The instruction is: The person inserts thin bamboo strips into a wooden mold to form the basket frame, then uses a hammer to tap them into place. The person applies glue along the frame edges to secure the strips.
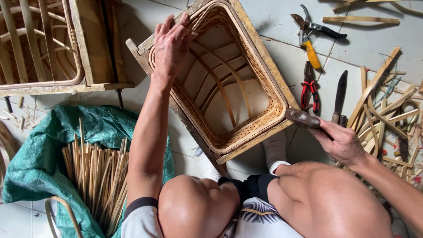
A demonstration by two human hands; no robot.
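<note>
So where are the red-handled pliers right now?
The red-handled pliers lie on the tiled floor, right of the bamboo frame, below the yellow-handled shears, beside a knife.

bamboo-craft workshop: strips (387, 114), pliers (309, 88)

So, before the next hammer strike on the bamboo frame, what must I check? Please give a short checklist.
1. Left hand steadies the bamboo frame at its far rim: ok.
2. Right hand grips the hammer: ok.
3. Hammer head at the frame's near corner: ok.
4. Left fingers away from the hammer: ok.
5. Nail or peg at that corner: cannot tell.
6. Pliers and knife lie apart from the swing: ok.
</note>
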